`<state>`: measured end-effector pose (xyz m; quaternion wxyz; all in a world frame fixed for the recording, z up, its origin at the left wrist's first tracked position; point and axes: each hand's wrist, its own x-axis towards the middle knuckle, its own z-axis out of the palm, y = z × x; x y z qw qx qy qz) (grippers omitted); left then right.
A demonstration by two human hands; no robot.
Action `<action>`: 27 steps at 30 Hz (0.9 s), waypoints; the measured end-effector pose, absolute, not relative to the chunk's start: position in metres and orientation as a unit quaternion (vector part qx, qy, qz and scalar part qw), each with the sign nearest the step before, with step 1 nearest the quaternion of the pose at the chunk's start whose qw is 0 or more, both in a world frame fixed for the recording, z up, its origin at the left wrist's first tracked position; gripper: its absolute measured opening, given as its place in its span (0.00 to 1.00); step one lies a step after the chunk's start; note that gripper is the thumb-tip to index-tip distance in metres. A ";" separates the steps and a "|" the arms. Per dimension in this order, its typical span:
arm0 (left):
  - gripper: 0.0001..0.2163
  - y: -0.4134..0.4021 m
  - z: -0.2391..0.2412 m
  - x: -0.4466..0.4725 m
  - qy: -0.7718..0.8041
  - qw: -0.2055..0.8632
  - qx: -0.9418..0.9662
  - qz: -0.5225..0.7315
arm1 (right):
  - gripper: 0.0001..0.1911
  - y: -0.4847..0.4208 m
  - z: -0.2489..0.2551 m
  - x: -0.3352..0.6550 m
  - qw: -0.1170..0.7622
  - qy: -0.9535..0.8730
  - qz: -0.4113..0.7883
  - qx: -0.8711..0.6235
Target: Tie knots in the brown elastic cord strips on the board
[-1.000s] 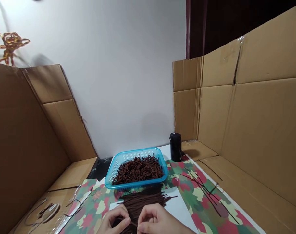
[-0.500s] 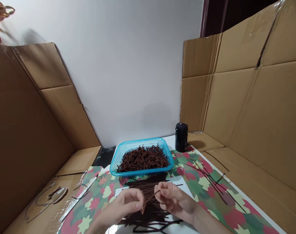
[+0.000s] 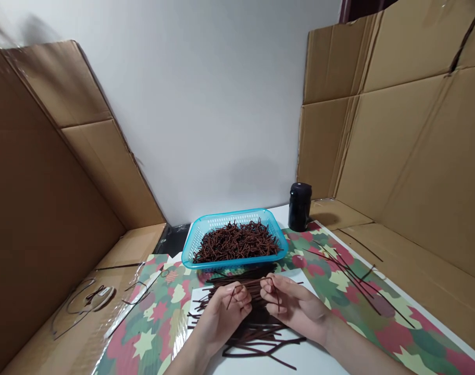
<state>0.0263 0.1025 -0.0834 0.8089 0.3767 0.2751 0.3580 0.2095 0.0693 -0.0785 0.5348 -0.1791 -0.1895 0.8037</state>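
Observation:
Both hands are raised over a pile of thin dark brown strands (image 3: 257, 344) lying on a white sheet (image 3: 323, 359). My left hand (image 3: 229, 312) is closed, with a thin brown strand (image 3: 230, 298) between thumb and fingers, its end hanging down. My right hand (image 3: 296, 307) pinches a brown strand too, bent over the fingertips and drooping. Whether this is one strand running between the hands or two pieces, I cannot tell. Just behind the pile stands a blue plastic basket (image 3: 187, 255) heaped with short, crooked brown pieces (image 3: 237, 242).
A black lidded canister (image 3: 300, 207) stands right of the basket. Several loose strands (image 3: 358, 281) lie on the patterned cloth (image 3: 378, 333) at right. At left are a coiled cable (image 3: 71, 304) and a small pale object (image 3: 100, 298). Cardboard walls (image 3: 413, 156) flank both sides.
My hands have drawn a little apart and turned, with strand ends now hanging from both. The view has tilted down and shifted slightly left; the basket and canister stay put.

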 end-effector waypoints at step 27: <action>0.19 0.099 -0.077 0.031 0.206 0.894 0.254 0.307 | 0.08 0.070 -0.084 0.213 0.516 -0.187 0.823 -0.149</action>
